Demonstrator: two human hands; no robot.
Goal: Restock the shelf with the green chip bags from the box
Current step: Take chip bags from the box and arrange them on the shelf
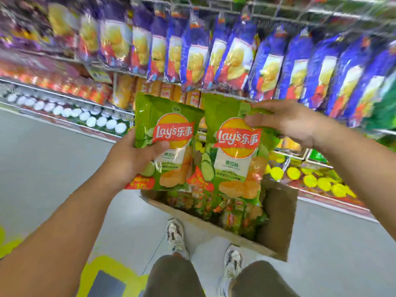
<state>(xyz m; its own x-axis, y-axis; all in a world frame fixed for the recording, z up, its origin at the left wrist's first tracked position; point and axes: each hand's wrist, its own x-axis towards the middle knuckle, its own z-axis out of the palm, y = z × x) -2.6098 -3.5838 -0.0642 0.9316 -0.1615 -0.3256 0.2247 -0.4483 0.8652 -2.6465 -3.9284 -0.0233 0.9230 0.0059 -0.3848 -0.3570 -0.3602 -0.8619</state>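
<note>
Two green Lay's chip bags are held up in front of the shelf. My left hand point(130, 155) grips the left green bag point(169, 125) at its lower left edge, thumb across the front. My right hand point(287, 123) pinches the right green bag point(233, 163) near its top right corner. Both bags hang upright, side by side, above an open cardboard box point(276, 213) on the floor. More green bags point(235, 217) lie inside the box.
Blue chip bags point(265, 65) hang in a row on the upper shelf. Orange packs point(167, 91) stand behind the green bags. Yellow-lidded tubs point(310, 179) fill a low shelf at right, white-lidded ones point(90, 118) at left. My shoes point(175, 234) stand next to the box.
</note>
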